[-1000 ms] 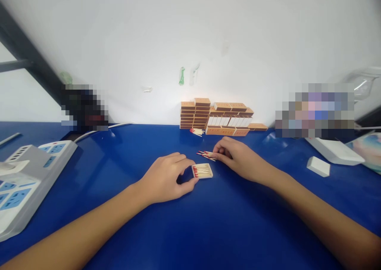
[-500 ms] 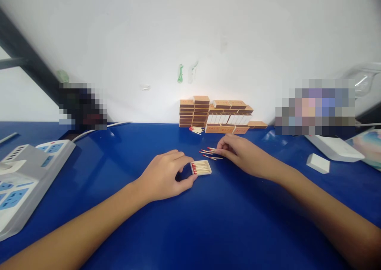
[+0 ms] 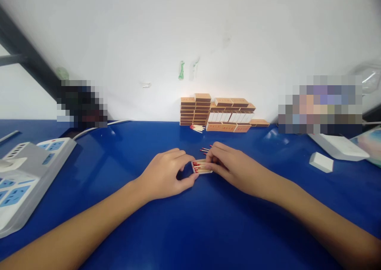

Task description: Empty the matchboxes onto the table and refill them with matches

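My left hand (image 3: 166, 175) grips the left end of a small white matchbox tray (image 3: 203, 173) between thumb and forefinger. Several red-tipped matches (image 3: 200, 167) lie in that tray, heads to the left. Over its right end, my right hand (image 3: 228, 163) pinches a match, the fingertips hiding part of it. Just behind the right fingers, a few loose matches (image 3: 205, 149) rest on the blue table, partly covered by the hand.
Against the wall stand stacked matchboxes (image 3: 195, 111) and a row of more matchboxes (image 3: 230, 115). A match pile (image 3: 197, 128) lies before them. At left is a power strip (image 3: 38, 179); at right, a white block (image 3: 321, 162) and a white device (image 3: 339, 147).
My right hand has moved left and toward me, from the loose matches to the tray's right end. The left hand has stayed on the tray.
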### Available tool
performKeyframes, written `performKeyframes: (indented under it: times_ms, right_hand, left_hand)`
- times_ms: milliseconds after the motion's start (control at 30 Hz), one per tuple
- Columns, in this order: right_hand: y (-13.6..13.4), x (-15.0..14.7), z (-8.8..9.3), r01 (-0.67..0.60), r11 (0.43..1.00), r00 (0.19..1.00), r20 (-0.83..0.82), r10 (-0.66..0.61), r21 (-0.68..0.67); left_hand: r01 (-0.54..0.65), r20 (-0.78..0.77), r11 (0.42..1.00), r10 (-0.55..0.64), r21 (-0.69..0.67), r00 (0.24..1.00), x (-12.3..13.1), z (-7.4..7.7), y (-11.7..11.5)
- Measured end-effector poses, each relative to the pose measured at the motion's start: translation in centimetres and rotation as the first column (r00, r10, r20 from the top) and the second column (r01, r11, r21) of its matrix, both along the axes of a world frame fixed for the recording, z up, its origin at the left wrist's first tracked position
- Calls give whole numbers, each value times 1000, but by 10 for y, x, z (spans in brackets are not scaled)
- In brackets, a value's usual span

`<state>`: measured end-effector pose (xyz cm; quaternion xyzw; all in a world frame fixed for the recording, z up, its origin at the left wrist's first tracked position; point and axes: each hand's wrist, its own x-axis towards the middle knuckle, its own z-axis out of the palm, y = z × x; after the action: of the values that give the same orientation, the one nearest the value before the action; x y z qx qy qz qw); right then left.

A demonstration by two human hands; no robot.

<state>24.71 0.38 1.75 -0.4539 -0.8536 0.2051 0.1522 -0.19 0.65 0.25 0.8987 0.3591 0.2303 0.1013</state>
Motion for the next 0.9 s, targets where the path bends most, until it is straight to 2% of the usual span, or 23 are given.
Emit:
performKeyframes:
  times_ms: [233, 467, 600, 800, 900]
  right_hand:
    - [1, 4, 5, -44, 999, 999, 8, 44, -19]
    - [3, 1, 3, -82, 997, 995, -49, 82, -5]
    - [3, 4, 6, -71, 997, 997, -13, 71, 9]
    - [3, 10, 13, -56, 989, 997, -54, 49, -139]
    - [2, 9, 13, -71, 986, 993, -100, 56, -152]
  left_hand:
    - [10, -3, 1000, -10, 16, 1000, 0, 0, -1]
    - [10, -7, 1000, -10, 7, 1000, 0, 1, 0]
    - [12, -6, 1000, -12, 9, 1000, 0, 0, 0]
    - [8, -7, 1000, -8, 8, 1000, 0, 0, 0]
    - [8, -9, 1000, -8, 3, 1000, 1, 0, 1]
